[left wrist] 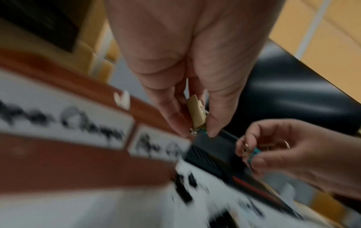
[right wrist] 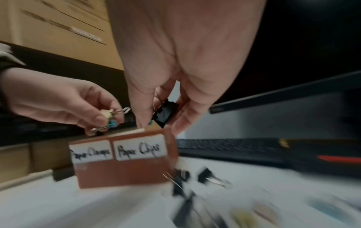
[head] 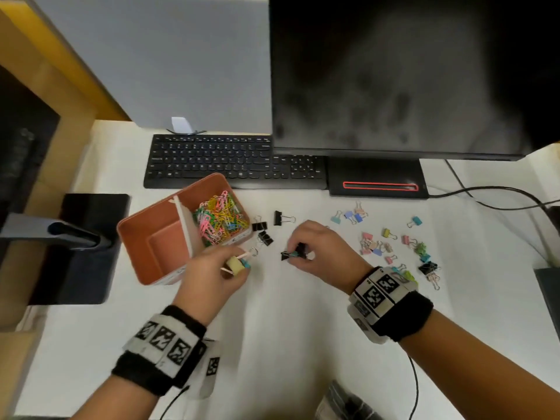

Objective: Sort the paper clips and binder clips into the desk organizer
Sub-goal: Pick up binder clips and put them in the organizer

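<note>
A brown desk organizer with two compartments stands left of centre; its right compartment holds several coloured paper clips, its left one looks bare. Labels on its front read "Paper Clamps" and "Paper Clips". My left hand pinches a yellow binder clip together with a teal one, just right of the organizer's near corner. My right hand pinches a black binder clip and a small teal one above the desk. Loose black binder clips lie beside the organizer; several pastel ones are scattered to the right.
A black keyboard and a monitor on its stand stand behind the work area. A dark monitor arm and pad sit to the left. Cables run at the right; a dark device sits at the right edge.
</note>
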Demonstrator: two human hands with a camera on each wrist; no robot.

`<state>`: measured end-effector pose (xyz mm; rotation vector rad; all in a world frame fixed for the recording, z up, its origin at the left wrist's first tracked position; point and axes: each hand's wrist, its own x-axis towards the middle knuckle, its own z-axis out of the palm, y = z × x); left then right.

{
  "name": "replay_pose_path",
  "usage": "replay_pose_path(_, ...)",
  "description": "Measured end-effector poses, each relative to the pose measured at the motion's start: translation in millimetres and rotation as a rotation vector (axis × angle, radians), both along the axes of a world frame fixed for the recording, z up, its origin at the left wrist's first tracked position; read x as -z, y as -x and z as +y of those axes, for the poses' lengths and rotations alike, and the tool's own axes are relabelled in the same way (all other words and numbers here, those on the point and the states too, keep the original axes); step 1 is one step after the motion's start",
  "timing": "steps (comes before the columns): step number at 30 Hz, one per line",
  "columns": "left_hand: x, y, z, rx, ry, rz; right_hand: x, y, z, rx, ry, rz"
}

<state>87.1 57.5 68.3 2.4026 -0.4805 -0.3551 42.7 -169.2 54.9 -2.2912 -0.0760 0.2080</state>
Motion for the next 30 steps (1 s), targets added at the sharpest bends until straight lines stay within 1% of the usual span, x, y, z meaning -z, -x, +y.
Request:
replay_pose_path(2,-29,-18,31,-0.140,-0.027,-0.082,-16,-23,37,-0.099,-0.036,-0.056)
replay_pose_path(4,-43,-37,60,-0.278,-0.053,-0.093,-30,-49,82,-0.184,-0.067,-0.100)
replay_pose_path(5,-43,-47,74,-0.340,-0.054,-0.070,-35,-62,105,-0.205,-0.079,-0.117)
replay_pose_path(6,-41,-56,85,-0.398,-0.017,-0.016,-37,-74,127,-0.211,-0.089,-0.119)
replay_pose_path(8,-38,-67,100,-0.495,0.123,0.128,-37,-93,161,-0.186,-0.097,-0.082)
replay_pose_path(9,-38,-69,103,-0.512,0.129,0.151,-37,-99,172,-0.167,-0.096,-0.048)
replay_pose_path(10,-41,-69,104,-0.502,0.067,0.129,-36,-102,178,-0.152,-0.092,-0.017)
replay_pose_path(11,-43,-67,103,-0.478,0.003,0.068,-36,-102,181,-0.143,-0.088,-0.006)
replay_pose_path(12,-48,-65,100,-0.438,-0.005,-0.008,-35,-99,178,-0.133,-0.085,-0.010)
replay_pose_path(14,-58,-56,89,-0.338,0.077,-0.103,-33,-86,161,-0.101,-0.071,-0.061)
replay_pose_path(16,-56,-43,76,-0.249,0.165,-0.093,-27,-66,129,-0.018,-0.046,-0.109)
replay_pose_path(18,-45,-28,57,-0.129,0.196,-0.028,-14,-42,87,0.105,0.031,-0.100)
replay_pose_path(19,-39,-19,46,-0.052,0.176,-0.004,-4,-29,65,0.164,0.092,-0.058)
replay_pose_path(21,-20,-2,21,0.085,0.142,0.055,11,-7,26,0.225,0.216,0.097)
replay_pose_path(22,-8,5,8,0.140,0.116,0.089,19,1,12,0.215,0.266,0.174)
replay_pose_path(24,14,15,-16,0.207,0.057,0.156,27,10,-3,0.127,0.320,0.268)
replay_pose_path(27,40,19,-46,0.198,0.045,0.188,39,7,3,-0.035,0.390,0.251)
replay_pose_path(28,46,17,-53,0.183,0.032,0.170,44,5,7,-0.058,0.403,0.234)
replay_pose_path(30,58,11,-63,0.162,-0.047,0.149,52,5,10,-0.047,0.396,0.237)
